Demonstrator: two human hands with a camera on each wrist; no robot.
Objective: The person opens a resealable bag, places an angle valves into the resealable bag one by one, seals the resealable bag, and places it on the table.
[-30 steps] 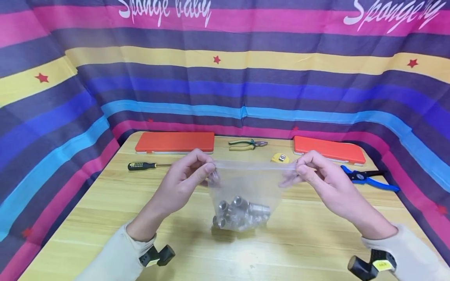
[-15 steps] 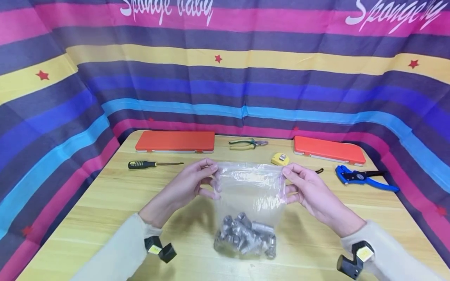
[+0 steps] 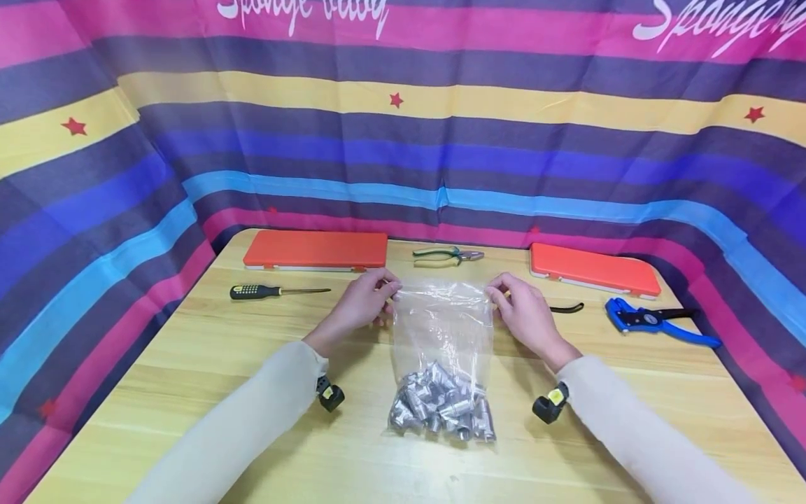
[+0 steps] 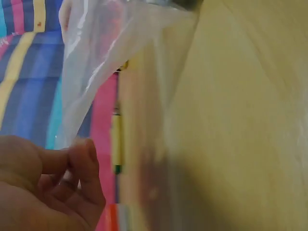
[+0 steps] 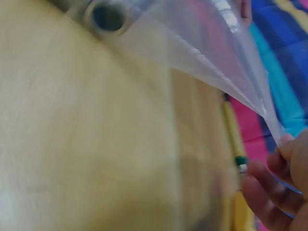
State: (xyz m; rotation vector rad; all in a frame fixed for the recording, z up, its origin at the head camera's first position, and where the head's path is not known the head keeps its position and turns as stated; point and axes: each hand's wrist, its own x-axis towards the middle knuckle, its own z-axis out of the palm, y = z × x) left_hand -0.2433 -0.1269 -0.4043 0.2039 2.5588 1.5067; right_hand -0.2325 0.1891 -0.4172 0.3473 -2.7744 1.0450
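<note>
A clear plastic zip bag (image 3: 443,329) lies in the middle of the head view, its bottom part filled with several shiny metal sockets (image 3: 441,406). My left hand (image 3: 365,301) pinches the bag's upper left corner between thumb and fingers. At the upper right corner, my right hand (image 3: 522,311) pinches the plastic the same way. The left wrist view shows the thumb and forefinger of the left hand (image 4: 57,183) on the bag's edge. In the right wrist view the plastic stretches from the right hand (image 5: 279,178) toward a round socket end (image 5: 108,17).
Behind the hands lie two red cases (image 3: 317,248), pliers with green and yellow handles (image 3: 447,256) and a screwdriver (image 3: 277,291). Blue-handled wire strippers (image 3: 658,320) lie at the right. A black curved handle end (image 3: 568,308) shows beside the right hand. Striped cloth (image 3: 403,161) surrounds the wooden table.
The bag has come down from upright to lying flatter, its sockets spread along the bottom. Both hands have moved forward and closer together, still pinching its top corners.
</note>
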